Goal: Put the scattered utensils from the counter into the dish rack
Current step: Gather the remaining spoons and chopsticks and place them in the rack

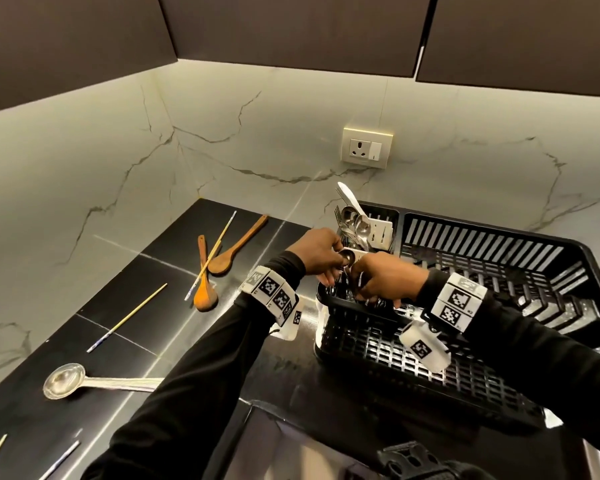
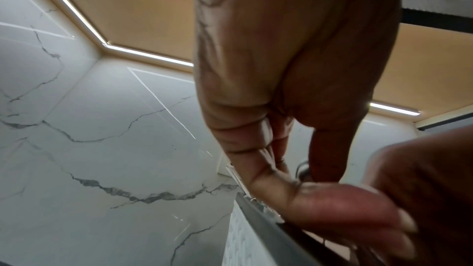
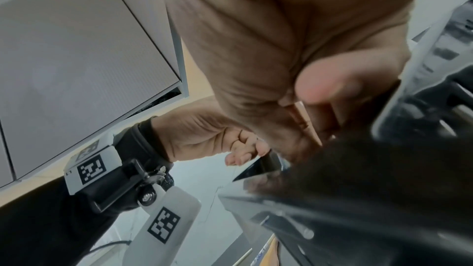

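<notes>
Both hands meet over the black cutlery compartment (image 1: 347, 303) at the front left of the black dish rack (image 1: 499, 258). My left hand (image 1: 333, 270) curls its fingers round a metal spoon (image 1: 347, 258), whose bowl shows by the thumb. My right hand (image 1: 364, 289) grips metal handles that point down into the compartment. In the left wrist view the left hand (image 2: 314, 179) hangs down beside a glint of metal (image 2: 303, 167). The right wrist view shows my right hand (image 3: 320, 108) curled, close up and blurred. On the counter lie two wooden spoons (image 1: 222, 261), chopsticks (image 1: 129, 317) and a steel ladle (image 1: 65, 379).
A white holder (image 1: 378, 230) at the rack's back left stands full of spoons and forks. More chopsticks (image 1: 59, 459) lie at the counter's near left edge. A wall socket (image 1: 366, 147) sits above the rack. Dark cabinets hang overhead. A sink edge (image 1: 257, 407) lies below my arms.
</notes>
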